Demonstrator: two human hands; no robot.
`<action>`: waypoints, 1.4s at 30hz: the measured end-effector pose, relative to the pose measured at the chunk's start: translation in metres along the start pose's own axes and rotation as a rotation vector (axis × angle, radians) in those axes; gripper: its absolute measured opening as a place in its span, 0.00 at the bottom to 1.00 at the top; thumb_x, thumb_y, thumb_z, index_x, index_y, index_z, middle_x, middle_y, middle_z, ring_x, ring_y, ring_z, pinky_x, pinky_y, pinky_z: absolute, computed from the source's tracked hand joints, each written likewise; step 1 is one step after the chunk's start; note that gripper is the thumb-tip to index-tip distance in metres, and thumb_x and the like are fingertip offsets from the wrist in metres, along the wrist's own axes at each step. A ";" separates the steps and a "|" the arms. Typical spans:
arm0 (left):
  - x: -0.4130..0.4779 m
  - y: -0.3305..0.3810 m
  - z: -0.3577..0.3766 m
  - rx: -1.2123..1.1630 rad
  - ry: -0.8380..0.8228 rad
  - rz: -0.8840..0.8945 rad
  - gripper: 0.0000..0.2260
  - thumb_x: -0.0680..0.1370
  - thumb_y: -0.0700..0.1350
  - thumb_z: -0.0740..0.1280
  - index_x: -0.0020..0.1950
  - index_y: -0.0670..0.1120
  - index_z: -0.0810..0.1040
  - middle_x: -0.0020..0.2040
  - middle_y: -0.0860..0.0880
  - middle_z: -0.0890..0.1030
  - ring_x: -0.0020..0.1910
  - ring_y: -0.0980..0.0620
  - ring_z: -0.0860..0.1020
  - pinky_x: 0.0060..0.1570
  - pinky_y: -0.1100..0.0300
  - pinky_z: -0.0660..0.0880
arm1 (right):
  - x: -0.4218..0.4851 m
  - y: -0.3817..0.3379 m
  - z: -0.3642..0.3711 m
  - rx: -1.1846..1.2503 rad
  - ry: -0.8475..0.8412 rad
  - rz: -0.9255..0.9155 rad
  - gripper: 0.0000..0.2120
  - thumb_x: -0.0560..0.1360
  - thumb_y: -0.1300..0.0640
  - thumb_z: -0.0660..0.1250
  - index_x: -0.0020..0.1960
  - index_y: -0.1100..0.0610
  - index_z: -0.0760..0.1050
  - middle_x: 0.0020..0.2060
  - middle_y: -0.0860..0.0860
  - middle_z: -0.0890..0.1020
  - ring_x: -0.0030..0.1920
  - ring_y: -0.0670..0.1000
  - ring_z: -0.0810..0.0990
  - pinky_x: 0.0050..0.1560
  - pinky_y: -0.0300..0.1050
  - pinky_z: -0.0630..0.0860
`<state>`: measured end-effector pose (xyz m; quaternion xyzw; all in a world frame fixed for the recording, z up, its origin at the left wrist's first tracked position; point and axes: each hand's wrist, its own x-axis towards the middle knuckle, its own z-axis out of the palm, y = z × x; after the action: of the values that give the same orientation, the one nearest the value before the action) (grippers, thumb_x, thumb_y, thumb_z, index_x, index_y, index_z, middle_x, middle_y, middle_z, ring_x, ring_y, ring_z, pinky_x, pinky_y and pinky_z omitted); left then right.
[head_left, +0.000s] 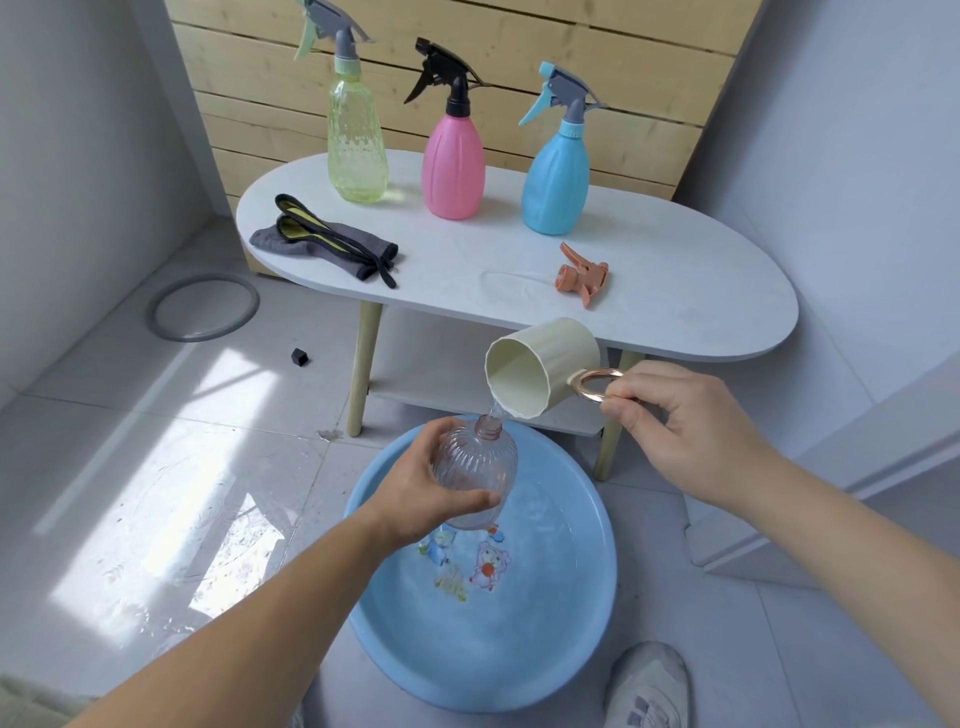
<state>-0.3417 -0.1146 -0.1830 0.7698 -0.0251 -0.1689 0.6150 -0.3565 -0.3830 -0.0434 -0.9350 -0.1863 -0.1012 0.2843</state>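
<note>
Writing: none legible; cartoon print on blue plastic basin (587, 613)
Bottle: clear ribbed bottle (475, 467), capless, gripped by left hand (421, 499) above basin
Cup: cream faceted cup (540, 369), tilted, pouring water; right hand (685, 426) pinches its copper ring handle

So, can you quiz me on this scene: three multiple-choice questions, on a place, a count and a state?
1. The cup in the right hand is: A upright; B tilted, pouring into the clear bottle; C upside down.
2. How many spray bottles stand on the table? A two; B three; C five.
3. The orange spray head lies: A on the table; B in the cup; C on the clear bottle.
Answers: 1 B, water runs from its rim; 2 B, green, pink, blue; 3 A, it lies loose on the tabletop.
</note>
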 end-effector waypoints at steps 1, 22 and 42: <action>0.000 -0.001 0.000 0.002 0.001 0.000 0.44 0.57 0.56 0.84 0.71 0.57 0.71 0.63 0.54 0.80 0.63 0.54 0.79 0.66 0.51 0.79 | 0.000 -0.001 0.000 -0.010 0.001 -0.006 0.09 0.77 0.53 0.64 0.43 0.56 0.81 0.37 0.48 0.78 0.42 0.51 0.76 0.45 0.48 0.73; -0.001 -0.002 0.001 0.003 0.010 0.003 0.42 0.56 0.57 0.83 0.68 0.59 0.72 0.62 0.54 0.81 0.62 0.54 0.80 0.66 0.51 0.79 | 0.001 0.001 0.004 -0.199 0.018 -0.242 0.11 0.79 0.54 0.63 0.43 0.57 0.80 0.38 0.47 0.78 0.44 0.51 0.72 0.54 0.34 0.67; 0.001 -0.013 -0.001 0.014 0.033 -0.031 0.43 0.58 0.56 0.83 0.70 0.57 0.71 0.63 0.54 0.79 0.63 0.54 0.78 0.64 0.55 0.78 | -0.006 0.000 0.035 0.043 -0.101 0.207 0.11 0.79 0.52 0.66 0.40 0.53 0.81 0.34 0.47 0.79 0.37 0.47 0.75 0.42 0.41 0.72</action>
<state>-0.3425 -0.1108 -0.1953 0.7772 -0.0043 -0.1656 0.6071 -0.3587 -0.3642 -0.0739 -0.9468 -0.1047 -0.0201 0.3037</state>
